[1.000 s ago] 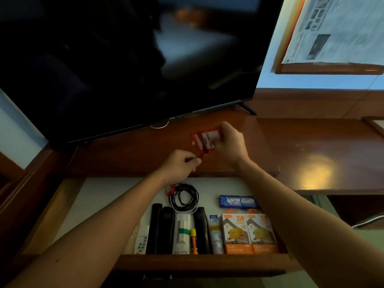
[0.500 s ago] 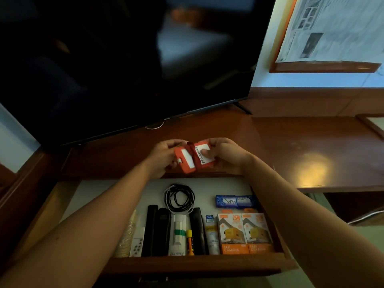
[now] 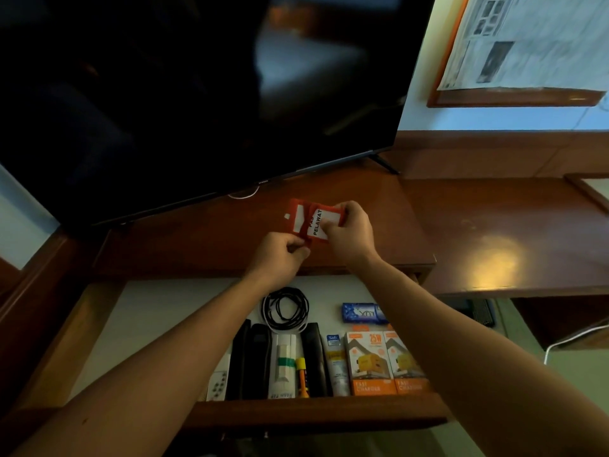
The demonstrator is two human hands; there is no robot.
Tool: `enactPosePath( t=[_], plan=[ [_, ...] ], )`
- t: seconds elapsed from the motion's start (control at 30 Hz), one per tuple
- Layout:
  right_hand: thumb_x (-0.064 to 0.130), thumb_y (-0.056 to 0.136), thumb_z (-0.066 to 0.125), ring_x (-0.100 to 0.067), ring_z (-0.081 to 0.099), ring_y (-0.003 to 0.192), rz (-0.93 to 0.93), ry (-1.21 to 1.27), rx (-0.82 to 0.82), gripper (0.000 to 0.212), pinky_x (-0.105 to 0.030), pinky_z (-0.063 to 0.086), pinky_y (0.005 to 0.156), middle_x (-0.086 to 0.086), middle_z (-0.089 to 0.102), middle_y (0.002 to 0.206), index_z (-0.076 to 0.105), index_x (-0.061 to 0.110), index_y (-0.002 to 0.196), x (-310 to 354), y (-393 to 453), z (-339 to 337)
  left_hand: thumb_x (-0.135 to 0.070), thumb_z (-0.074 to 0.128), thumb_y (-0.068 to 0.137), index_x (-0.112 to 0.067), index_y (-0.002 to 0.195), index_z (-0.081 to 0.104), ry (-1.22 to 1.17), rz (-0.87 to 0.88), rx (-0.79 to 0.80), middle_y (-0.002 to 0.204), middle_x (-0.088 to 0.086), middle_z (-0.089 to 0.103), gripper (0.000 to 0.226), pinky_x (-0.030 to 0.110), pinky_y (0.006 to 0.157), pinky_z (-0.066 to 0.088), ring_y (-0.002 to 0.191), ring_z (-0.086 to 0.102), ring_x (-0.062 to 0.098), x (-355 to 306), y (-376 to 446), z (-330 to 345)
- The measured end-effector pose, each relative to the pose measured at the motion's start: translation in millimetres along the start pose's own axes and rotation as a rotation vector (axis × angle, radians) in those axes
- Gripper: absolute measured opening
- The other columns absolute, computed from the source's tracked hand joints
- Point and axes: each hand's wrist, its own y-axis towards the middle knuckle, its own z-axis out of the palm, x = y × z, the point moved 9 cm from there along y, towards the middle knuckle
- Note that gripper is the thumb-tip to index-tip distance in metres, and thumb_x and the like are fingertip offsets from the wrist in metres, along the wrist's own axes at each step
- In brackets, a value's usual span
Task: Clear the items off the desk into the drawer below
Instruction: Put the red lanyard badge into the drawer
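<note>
Two red visitor-pass tags [image 3: 306, 219] with white labels, one reading "PELAWAT", are held above the brown wooden desk [image 3: 478, 225]. My right hand [image 3: 351, 234] grips the right tag by its edge. My left hand [image 3: 280, 255] is closed just below the tags, pinching their lower end or strap; its fingers hide what exactly. Below the desk the drawer [image 3: 131, 318] stands pulled out. It holds a coiled black cable [image 3: 286, 308], black remotes [image 3: 255, 361], a blue packet [image 3: 361, 312], two orange charger boxes [image 3: 385, 364], a tube [image 3: 336, 364] and a white box [image 3: 285, 367].
A large dark TV screen [image 3: 197, 94] stands at the back of the desk, its foot [image 3: 384, 163] at the right. A framed newspaper [image 3: 527, 47] hangs on the wall. A white cable [image 3: 573, 338] runs under the desk at right. The drawer's left half shows bare white lining.
The view tilted up a little. Both hands have kept the red tags between them over the desk edge, shifting and turning them; the left hand now sits lower, below the tags.
</note>
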Motion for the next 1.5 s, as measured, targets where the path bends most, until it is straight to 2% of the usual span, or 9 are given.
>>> enactPosePath(
  t=[0.17,0.37,0.5,0.63,0.83,1.0,1.2,1.37,1.5],
  plan=[
    [-0.001,0.090,0.061,-0.008,0.064,0.085,-0.171,-0.258,0.163,0.028,-0.014,0.052,0.058,0.006,0.060,0.098,0.052,0.017,0.109,11.2,-11.6,15.1,-0.020,0.065,0.096,-0.015,0.110,0.075,0.405,0.358,-0.063,0.104,0.005,0.067,0.018,0.037,0.083,0.051,0.098,0.061,0.023,-30.3,-1.7,-11.1],
    [0.006,0.091,0.065,-0.017,0.068,0.089,-0.080,-0.257,0.361,0.021,-0.035,0.061,0.076,-0.002,0.067,0.099,0.059,0.020,0.105,2.8,-13.3,32.3,-0.031,0.073,0.088,-0.022,0.098,0.075,0.513,0.482,-0.215,0.096,-0.006,0.053,0.014,0.038,0.077,0.044,0.091,0.045,0.017,-27.5,-12.8,-24.8],
    [0.007,0.093,0.065,-0.019,0.068,0.092,0.026,-0.187,0.457,0.026,-0.025,0.056,0.067,-0.006,0.066,0.104,0.058,0.012,0.117,-7.5,-18.8,36.0,-0.036,0.080,0.081,-0.030,0.113,0.060,0.328,0.200,-0.168,0.120,-0.013,0.044,0.039,0.036,0.094,0.039,0.112,0.041,0.011,-2.6,-3.4,-28.4],
    [0.006,0.087,0.072,-0.021,0.068,0.094,0.037,-0.239,0.510,0.038,-0.027,0.058,0.070,-0.006,0.064,0.107,0.056,0.014,0.120,-12.0,-17.8,40.5,-0.019,0.079,0.085,-0.022,0.105,0.066,-0.065,-0.080,0.027,0.106,0.002,0.070,0.024,0.035,0.079,0.059,0.095,0.069,0.020,20.5,3.6,-18.7],
    [0.030,0.077,0.084,-0.009,0.059,0.081,-0.166,-0.700,0.613,0.038,-0.016,0.042,0.060,0.008,0.058,0.094,0.057,0.022,0.103,-5.2,-27.8,59.5,-0.017,0.076,0.088,-0.020,0.095,0.070,0.027,-0.068,0.109,0.091,0.001,0.072,0.009,0.043,0.080,0.058,0.088,0.070,0.022,32.5,-2.4,-12.6],
    [0.032,0.082,0.079,-0.013,0.060,0.083,-0.205,-0.694,0.638,0.032,-0.021,0.045,0.063,0.006,0.060,0.094,0.063,0.018,0.106,-7.6,-34.9,76.9,-0.025,0.082,0.082,-0.024,0.102,0.059,0.056,-0.041,0.022,0.102,-0.004,0.063,0.030,0.028,0.065,0.045,0.089,0.061,0.013,40.4,-3.8,-22.8],
    [0.021,0.087,0.072,-0.020,0.063,0.075,-0.050,-0.568,0.674,0.014,-0.037,0.055,0.067,-0.006,0.067,0.088,0.067,0.011,0.096,-36.9,-40.4,118.8,-0.027,0.084,0.080,-0.028,0.111,0.054,-0.063,-0.098,-0.048,0.106,-0.004,0.062,0.043,0.025,0.066,0.046,0.092,0.062,0.011,85.2,-8.0,-43.6],
    [0.025,0.091,0.066,-0.023,0.064,0.103,0.065,-0.575,0.656,0.033,-0.036,0.054,0.084,-0.004,0.067,0.115,0.064,0.016,0.123,-85.2,-38.0,170.8,-0.039,0.069,0.092,-0.026,0.122,0.058,-0.136,-0.164,-0.087,0.123,-0.006,0.059,0.034,0.030,0.082,0.052,0.108,0.061,0.013,151.3,-5.2,-71.5],
    [0.026,0.098,0.059,-0.026,0.060,0.111,0.163,-0.664,0.699,0.045,-0.032,0.047,0.082,-0.010,0.060,0.130,0.048,0.016,0.140,-118.0,-42.6,212.1,-0.036,0.056,0.100,-0.022,0.131,0.055,0.216,-0.067,-0.162,0.137,0.000,0.052,0.034,0.036,0.091,0.047,0.120,0.052,0.017,189.7,13.4,-110.2]
  ],
)
